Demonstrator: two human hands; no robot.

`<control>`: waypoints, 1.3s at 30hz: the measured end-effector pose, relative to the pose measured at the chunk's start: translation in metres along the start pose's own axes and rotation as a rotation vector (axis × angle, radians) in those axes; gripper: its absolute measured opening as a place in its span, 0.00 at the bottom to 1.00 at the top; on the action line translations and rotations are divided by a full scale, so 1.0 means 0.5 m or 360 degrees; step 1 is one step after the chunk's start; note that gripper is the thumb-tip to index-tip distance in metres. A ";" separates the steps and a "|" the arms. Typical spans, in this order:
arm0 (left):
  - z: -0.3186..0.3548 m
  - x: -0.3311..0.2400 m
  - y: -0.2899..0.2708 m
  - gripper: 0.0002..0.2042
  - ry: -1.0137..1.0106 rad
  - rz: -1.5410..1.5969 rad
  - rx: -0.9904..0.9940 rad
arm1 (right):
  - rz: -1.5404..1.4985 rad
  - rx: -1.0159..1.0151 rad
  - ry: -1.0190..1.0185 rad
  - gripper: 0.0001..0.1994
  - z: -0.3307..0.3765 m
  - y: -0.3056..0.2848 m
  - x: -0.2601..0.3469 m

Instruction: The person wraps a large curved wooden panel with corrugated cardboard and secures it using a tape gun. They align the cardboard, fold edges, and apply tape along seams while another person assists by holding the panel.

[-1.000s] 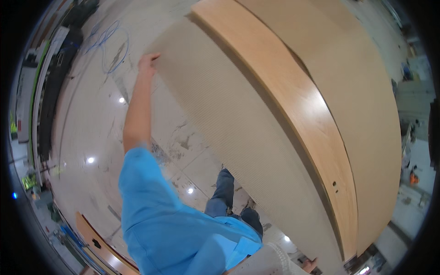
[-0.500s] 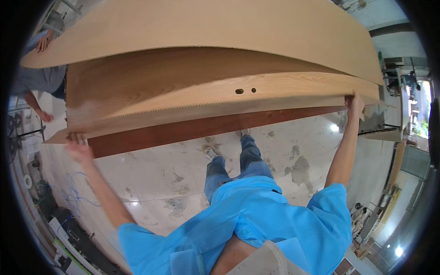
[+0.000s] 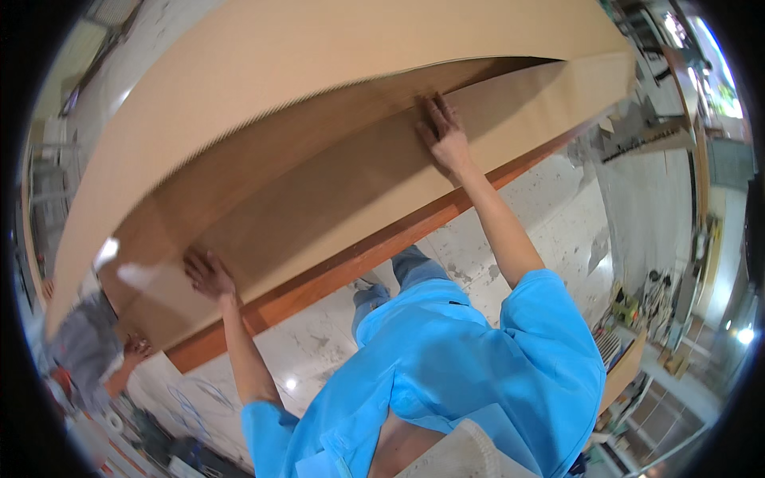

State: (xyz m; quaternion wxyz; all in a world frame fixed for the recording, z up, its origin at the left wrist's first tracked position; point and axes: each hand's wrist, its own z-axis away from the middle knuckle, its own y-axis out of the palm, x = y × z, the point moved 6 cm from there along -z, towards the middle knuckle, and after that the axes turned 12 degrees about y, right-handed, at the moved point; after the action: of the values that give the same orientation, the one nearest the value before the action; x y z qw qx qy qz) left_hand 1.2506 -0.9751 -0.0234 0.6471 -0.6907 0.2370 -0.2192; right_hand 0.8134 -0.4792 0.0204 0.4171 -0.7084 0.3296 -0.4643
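A long sheet of brown corrugated cardboard (image 3: 374, 36) arches up at the far side. Its near flap (image 3: 319, 215) lies folded down over a wooden panel that it now mostly hides. Along the near side runs a reddish-brown wooden edge (image 3: 319, 291). My left hand (image 3: 209, 273) rests on the flap toward its left end, fingers spread and holding nothing. My right hand (image 3: 444, 139) presses on the flap farther right, fingers stretched out under the raised sheet.
A co-worker in grey (image 3: 80, 338) stands at the left end, with one hand (image 3: 137, 348) by the cardboard's corner. Blue cable or hose (image 3: 191, 402) lies on the stained pale floor (image 3: 550, 215). Assorted tools and parts (image 3: 653, 311) are along the right.
The near flap has been folded down over the wooden panel. Both hands have left its edge and now lie on top. The view has turned, and the co-worker appears lower at left.
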 end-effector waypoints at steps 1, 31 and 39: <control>0.001 0.003 0.004 0.38 0.0034 0.0088 0.0011 | -0.0165 0.0101 0.0139 0.27 0.004 -0.014 -0.033; 0.069 -1.662 -0.224 0.44 0.0823 0.3209 0.1131 | 0.0072 -0.0524 0.0480 0.28 -0.145 -0.281 -0.661; -0.116 -1.927 -0.442 0.35 0.0720 0.3335 0.0492 | 0.0283 -0.0196 0.0499 0.30 -0.313 -0.326 -0.901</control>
State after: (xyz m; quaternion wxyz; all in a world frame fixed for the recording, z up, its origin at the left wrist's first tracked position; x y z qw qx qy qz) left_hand 0.4622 -0.4213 0.2048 0.5340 0.0006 0.7931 0.2929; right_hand 0.5217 -0.0680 0.0285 0.3557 -0.6196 0.4797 -0.5093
